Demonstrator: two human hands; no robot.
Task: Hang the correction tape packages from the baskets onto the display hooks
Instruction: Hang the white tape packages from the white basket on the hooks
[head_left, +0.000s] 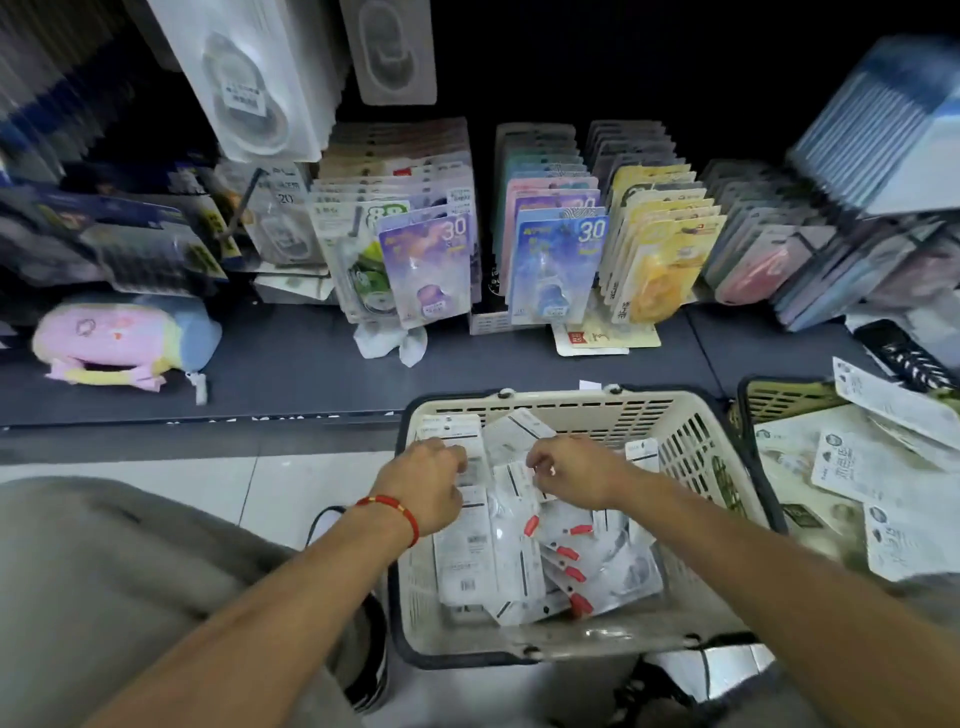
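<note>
A cream shopping basket (696, 457) stands on the floor in front of me, filled with several white correction tape packages (511, 566) with red parts. My left hand (423, 486), with a red bracelet at the wrist, reaches into the basket and its curled fingers grip the top of a white package (460, 434). My right hand (574, 470) is beside it and pinches another white package (519, 491) at its upper edge. Full rows of hanging packages (431, 260) fill the hooks above the dark shelf.
A second basket (779, 400) at the right holds several white printed packages (852, 467). A pastel plush pouch (124, 338) lies on the dark shelf (291, 364) at the left. Large clear packages (249, 78) hang at the upper left. My knee fills the lower left.
</note>
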